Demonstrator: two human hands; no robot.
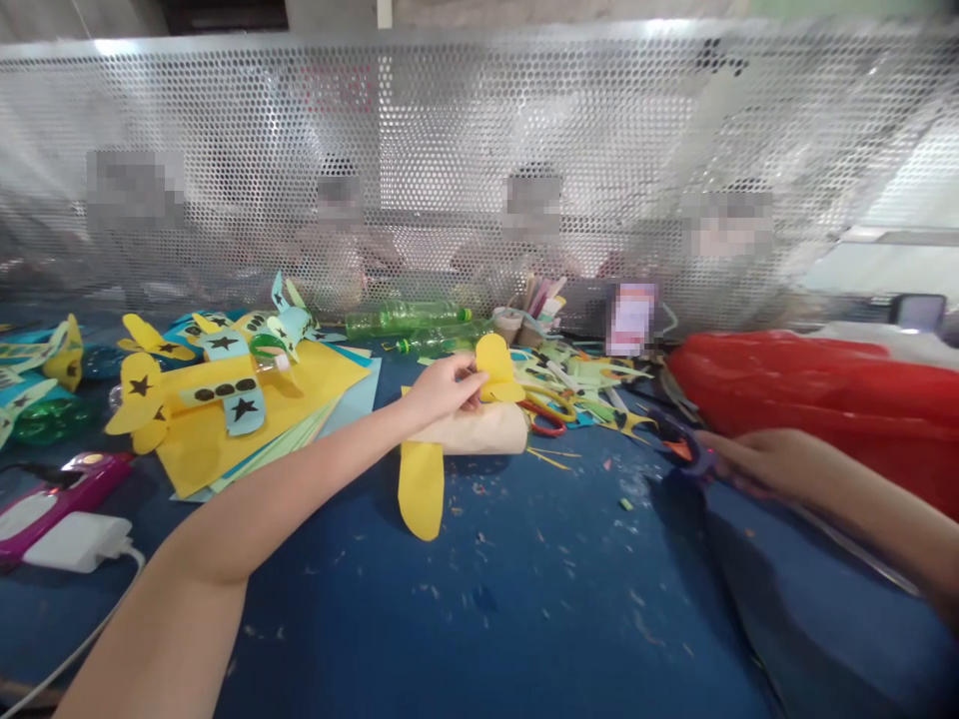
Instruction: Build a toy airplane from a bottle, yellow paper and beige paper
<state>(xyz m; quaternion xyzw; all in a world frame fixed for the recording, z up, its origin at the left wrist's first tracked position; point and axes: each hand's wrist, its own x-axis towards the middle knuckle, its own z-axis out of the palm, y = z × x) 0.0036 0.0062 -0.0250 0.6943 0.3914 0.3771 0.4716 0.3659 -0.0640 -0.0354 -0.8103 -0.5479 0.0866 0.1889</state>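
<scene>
My left hand (453,387) pinches a yellow paper piece (497,367) with rounded ends, at the top of a cream paper-wrapped tube (486,429). The tube lies sideways on the blue table, and a yellow paper wing (421,489) sticks out from its left end toward me. Off to the right, my right hand (771,461) is closed on purple-handled scissors (698,457), blurred by motion, with the handle loops pointing left. Red-and-yellow-handled scissors (546,419) lie just beyond the tube's right end.
Paper planes (217,384) with black stars rest on yellow sheets (330,374) at left. Near them are a magenta power strip (90,479) and a white charger (79,542). Green bottles (420,315), paper scraps (599,374) and a red bag (809,399) lie farther back. A perforated metal screen (450,130) stands behind.
</scene>
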